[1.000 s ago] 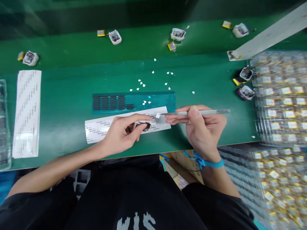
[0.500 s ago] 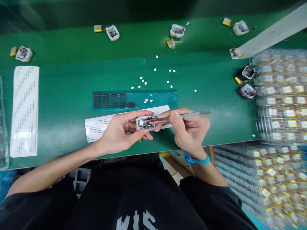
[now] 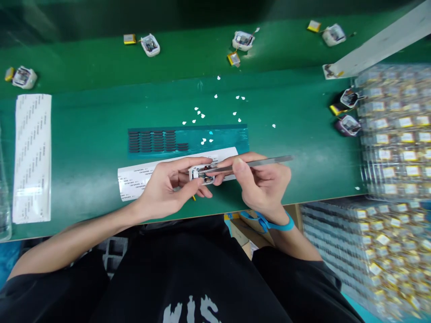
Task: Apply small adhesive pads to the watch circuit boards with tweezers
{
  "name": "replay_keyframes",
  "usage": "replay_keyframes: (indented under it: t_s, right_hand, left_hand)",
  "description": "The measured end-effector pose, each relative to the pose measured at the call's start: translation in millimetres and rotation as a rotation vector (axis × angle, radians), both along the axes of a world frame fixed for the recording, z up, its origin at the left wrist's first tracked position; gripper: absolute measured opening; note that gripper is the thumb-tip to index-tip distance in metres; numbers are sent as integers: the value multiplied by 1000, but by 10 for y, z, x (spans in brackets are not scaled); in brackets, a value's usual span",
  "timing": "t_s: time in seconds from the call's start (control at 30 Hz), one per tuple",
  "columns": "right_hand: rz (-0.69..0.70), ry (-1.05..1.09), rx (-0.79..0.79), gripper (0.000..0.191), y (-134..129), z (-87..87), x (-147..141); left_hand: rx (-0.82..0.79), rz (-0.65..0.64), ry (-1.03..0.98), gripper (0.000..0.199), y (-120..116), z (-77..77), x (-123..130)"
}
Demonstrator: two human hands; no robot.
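A small white device housing (image 3: 194, 174) with bare electronics inside is held by my left hand (image 3: 168, 186), thumb along its lower edge and fingers behind it. My right hand (image 3: 264, 181) pinches metal tweezers (image 3: 266, 162), whose tips reach into the open housing. A bit of yellow shows just below the housing. Under both hands lies a white printed sheet (image 3: 134, 181). Behind it is a blue-green strip (image 3: 215, 130) with rows of dark thin pieces (image 3: 153, 141).
Open housings with yellow batteries (image 3: 150, 45) line the green back ledge. Small white dots (image 3: 202, 115) are scattered mid-table. More white sheets (image 3: 32, 157) lie left. Two darker housings (image 3: 348, 125) sit beside stacked clear trays (image 3: 387, 139) at right. A white post (image 3: 377, 40) stands back right.
The view has shifted slightly, so most of the table items appear a little further left. Both hands keep their grips, with the tweezers still inside the housing.
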State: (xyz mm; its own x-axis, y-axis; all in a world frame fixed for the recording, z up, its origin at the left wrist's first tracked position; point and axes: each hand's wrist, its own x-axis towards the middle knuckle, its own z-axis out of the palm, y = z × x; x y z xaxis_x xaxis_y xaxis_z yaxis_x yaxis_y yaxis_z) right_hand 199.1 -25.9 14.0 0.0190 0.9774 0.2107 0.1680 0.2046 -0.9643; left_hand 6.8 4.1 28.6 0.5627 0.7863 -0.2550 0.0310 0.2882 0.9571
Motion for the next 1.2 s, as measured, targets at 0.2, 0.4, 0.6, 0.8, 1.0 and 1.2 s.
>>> replay_keyframes:
  t_s: [0.2, 0.4, 0.6, 0.8, 1.0, 1.2]
  right_hand:
    - [-72, -5, 80, 22, -3, 99, 48]
    - [165, -338, 96, 19, 432, 255, 152]
    - [372, -409, 84, 33, 712, -16, 131]
    - [359, -427, 162, 29, 665, -80, 152]
    - [351, -448, 175, 23, 672, -108, 168]
    - [269, -735, 443, 25, 632, -128, 141]
  left_hand:
    - [86, 22, 80, 27, 79, 32, -60]
    - [340, 144, 307, 21, 356, 204, -282]
    - [367, -21, 418, 13, 484, 134, -366]
    - [456, -33, 458, 14, 474, 65, -358]
    - [591, -126, 565, 18, 512, 29, -357]
    - [832, -141, 628, 27, 556, -94, -329]
